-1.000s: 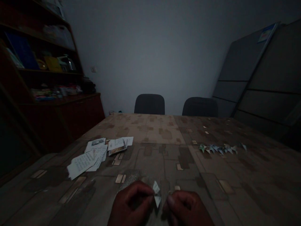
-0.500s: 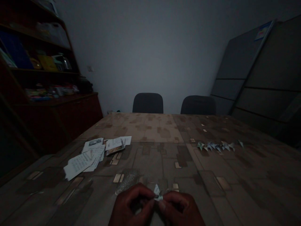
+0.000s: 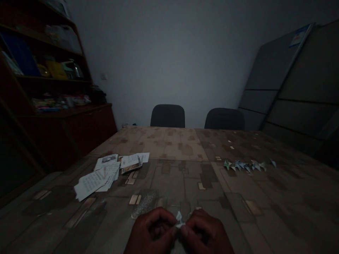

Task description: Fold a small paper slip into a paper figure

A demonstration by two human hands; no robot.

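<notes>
Both of my hands sit at the bottom middle of the dim view, pressed together over the table's near edge. My left hand (image 3: 153,231) and my right hand (image 3: 205,233) each pinch a small folded piece of pale paper (image 3: 179,220) that sticks up between their fingertips. A row of several small folded paper figures (image 3: 245,165) lies on the patterned tablecloth (image 3: 180,169) to the right, well beyond my hands. A loose spread of printed paper sheets (image 3: 106,173) lies to the left.
Two dark chairs (image 3: 167,115) (image 3: 224,119) stand at the table's far side. A dark wooden shelf unit (image 3: 45,91) with assorted items fills the left wall. Large grey panels (image 3: 293,84) lean at the right.
My two hands have come together around the folded paper, which now shows less above the fingers. The camera view shifted slightly.
</notes>
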